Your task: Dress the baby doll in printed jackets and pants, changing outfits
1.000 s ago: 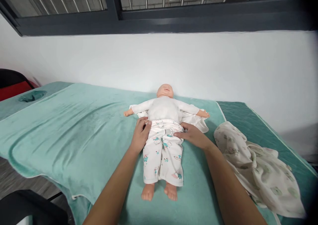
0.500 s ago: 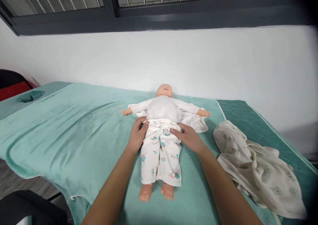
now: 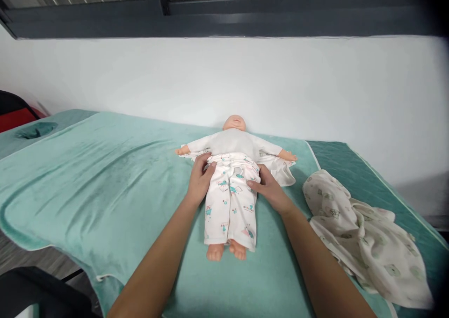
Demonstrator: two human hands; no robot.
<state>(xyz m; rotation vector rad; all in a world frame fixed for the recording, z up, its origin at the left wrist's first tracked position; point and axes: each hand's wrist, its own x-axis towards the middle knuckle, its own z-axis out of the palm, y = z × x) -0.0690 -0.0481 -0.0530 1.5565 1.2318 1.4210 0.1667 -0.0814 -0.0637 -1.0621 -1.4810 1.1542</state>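
Note:
A baby doll (image 3: 232,142) lies face up on a teal towel (image 3: 105,177), arms spread, head toward the wall. It wears a white top and white patterned trousers (image 3: 229,205). My left hand (image 3: 199,180) grips the trousers' waistband at the doll's left hip as I see it. On the other side, my right hand (image 3: 268,187) pinches the waistband at the opposite hip. An opened white garment (image 3: 277,168) lies spread under the doll's back.
A crumpled cream blanket with a green print (image 3: 361,243) lies to the right on the darker green bed cover (image 3: 354,163). The white wall stands close behind the doll. A dark chair (image 3: 38,297) sits at the lower left, beside the bed's near edge.
Both hands have drawn the trousers' waistband higher up the doll's belly. The doll's legs have come closer together and its feet sit farther from me.

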